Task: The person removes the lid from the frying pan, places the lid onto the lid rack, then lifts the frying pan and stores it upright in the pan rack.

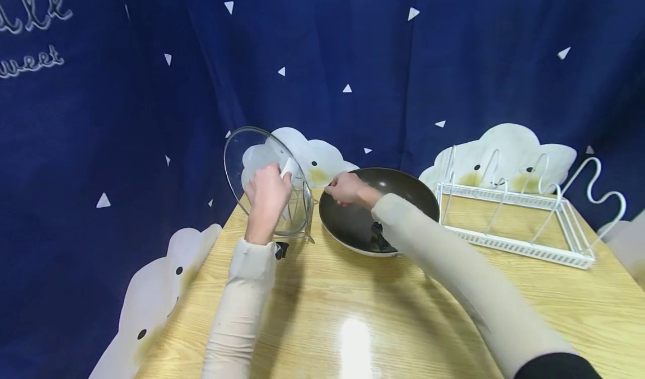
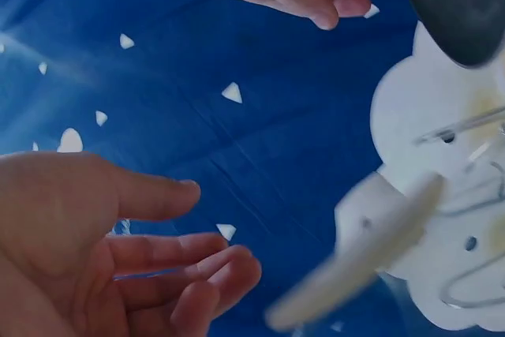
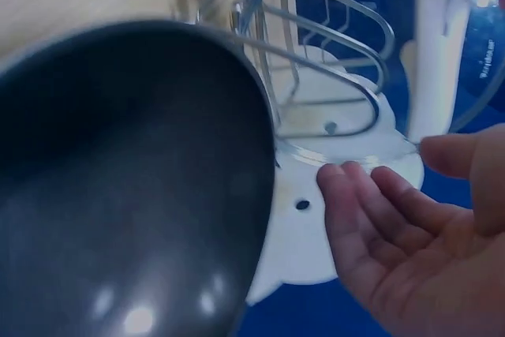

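Head view: your left hand point(image 1: 269, 191), fingers loosely parted, is beside the white bar-shaped handle point(image 1: 289, 168) of the tilted, round clear-glass lid point(image 1: 255, 152); your right hand point(image 1: 347, 188), thumb parted, hovers over the round dark-brown pan point(image 1: 355, 221). Steady the lid centrally.

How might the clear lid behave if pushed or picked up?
The clear lid looks stiff and probably fragile, being glass-like. Standing on edge and round, it could roll or tip if pushed. The jutting white handle may ease lifting.
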The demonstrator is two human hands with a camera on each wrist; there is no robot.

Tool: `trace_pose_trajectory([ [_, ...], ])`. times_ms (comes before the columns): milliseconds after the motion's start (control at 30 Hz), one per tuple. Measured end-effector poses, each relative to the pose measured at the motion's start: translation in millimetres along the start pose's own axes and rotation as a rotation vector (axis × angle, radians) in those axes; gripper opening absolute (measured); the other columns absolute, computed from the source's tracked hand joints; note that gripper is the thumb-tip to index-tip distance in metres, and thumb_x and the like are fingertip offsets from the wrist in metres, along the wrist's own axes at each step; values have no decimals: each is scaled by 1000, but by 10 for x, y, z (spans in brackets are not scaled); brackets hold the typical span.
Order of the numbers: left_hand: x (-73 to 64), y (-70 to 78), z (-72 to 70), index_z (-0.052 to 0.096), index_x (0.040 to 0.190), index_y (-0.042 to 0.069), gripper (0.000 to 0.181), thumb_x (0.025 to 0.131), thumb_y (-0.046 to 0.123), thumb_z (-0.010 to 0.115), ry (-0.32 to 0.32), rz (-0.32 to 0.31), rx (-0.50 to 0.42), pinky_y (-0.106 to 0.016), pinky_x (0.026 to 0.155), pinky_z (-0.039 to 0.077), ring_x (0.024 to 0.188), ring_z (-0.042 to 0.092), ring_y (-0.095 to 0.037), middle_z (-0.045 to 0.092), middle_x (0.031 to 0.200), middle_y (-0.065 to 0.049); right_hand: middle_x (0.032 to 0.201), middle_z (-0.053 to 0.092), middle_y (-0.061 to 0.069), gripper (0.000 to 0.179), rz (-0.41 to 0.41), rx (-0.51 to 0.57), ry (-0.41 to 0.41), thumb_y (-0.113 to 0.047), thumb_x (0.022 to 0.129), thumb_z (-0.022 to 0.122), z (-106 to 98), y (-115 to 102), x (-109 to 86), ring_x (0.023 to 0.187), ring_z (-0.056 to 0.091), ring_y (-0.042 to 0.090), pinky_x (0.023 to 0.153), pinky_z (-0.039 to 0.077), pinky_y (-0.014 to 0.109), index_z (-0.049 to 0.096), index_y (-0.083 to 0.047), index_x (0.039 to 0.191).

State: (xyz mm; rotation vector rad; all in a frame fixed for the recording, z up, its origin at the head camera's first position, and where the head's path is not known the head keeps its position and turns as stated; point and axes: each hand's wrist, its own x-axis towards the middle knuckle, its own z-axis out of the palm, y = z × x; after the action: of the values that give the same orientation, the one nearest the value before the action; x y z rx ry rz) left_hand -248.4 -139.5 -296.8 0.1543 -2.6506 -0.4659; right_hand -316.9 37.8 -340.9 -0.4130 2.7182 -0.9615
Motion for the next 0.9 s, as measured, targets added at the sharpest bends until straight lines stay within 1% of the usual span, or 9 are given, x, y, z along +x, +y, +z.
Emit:
trace_pose_trajectory([
  [133,-6,130,-42,64,95,9,29,93,36,55,-76,61,3,-50,65,49,83,62,-39,67,94,-16,47,43,-3,42,-30,-166,-51,-28,96,50,-227,19,-157,44,45,14,61,44,30,48,-13,58],
  [233,-30,209,-14,63,93,11,29,93,38,54,-141,108,15,-48,66,48,84,62,-37,67,93,-13,47,38,-5,42,-84,-272,-70,-27,94,50,-359,84,-267,44,38,10,57,38,26,43,-16,54],
  [300,-56,253,30,63,87,12,28,93,38,54,-166,150,28,-48,66,49,82,63,-35,67,90,-12,48,36,-6,40,-109,-309,-69,-26,92,52,-427,147,-350,44,35,9,53,35,25,40,-16,54],
  [367,-87,300,84,62,83,12,29,93,38,53,-189,183,44,-47,66,49,82,63,-34,67,88,-11,50,35,-6,38,-119,-329,-68,-26,90,53,-487,226,-440,46,34,9,51,33,25,41,-16,56],
  [467,-131,370,170,63,82,12,32,92,40,52,-214,213,72,-47,64,49,83,63,-32,67,88,-13,52,36,-6,36,-136,-372,-60,-27,90,55,-566,363,-572,49,35,10,51,33,25,43,-16,57],
  [600,-185,448,282,67,97,10,37,93,44,52,-281,244,128,-45,66,50,86,63,-32,67,95,-15,57,45,-6,33,-174,-439,-47,-29,91,55,-659,538,-738,55,44,13,55,38,28,53,-14,62],
  [733,-260,495,409,66,110,10,42,94,46,51,-342,292,149,-44,69,51,89,64,-32,67,103,-14,62,52,-3,30,-194,-435,-50,-29,92,55,-729,695,-933,59,48,15,59,41,31,60,-9,70],
  [833,-338,528,508,66,103,11,39,94,46,51,-357,339,122,-43,67,51,88,64,-30,67,98,-11,63,52,-2,30,-183,-411,-66,-29,93,55,-766,804,-1095,59,48,15,59,40,31,60,-8,72],
  [900,-397,552,565,65,90,12,36,93,45,52,-364,374,91,-42,64,50,82,64,-28,66,88,-8,65,52,-3,29,-173,-407,-75,-30,94,55,-783,874,-1206,60,47,14,59,40,30,61,-9,74],
])
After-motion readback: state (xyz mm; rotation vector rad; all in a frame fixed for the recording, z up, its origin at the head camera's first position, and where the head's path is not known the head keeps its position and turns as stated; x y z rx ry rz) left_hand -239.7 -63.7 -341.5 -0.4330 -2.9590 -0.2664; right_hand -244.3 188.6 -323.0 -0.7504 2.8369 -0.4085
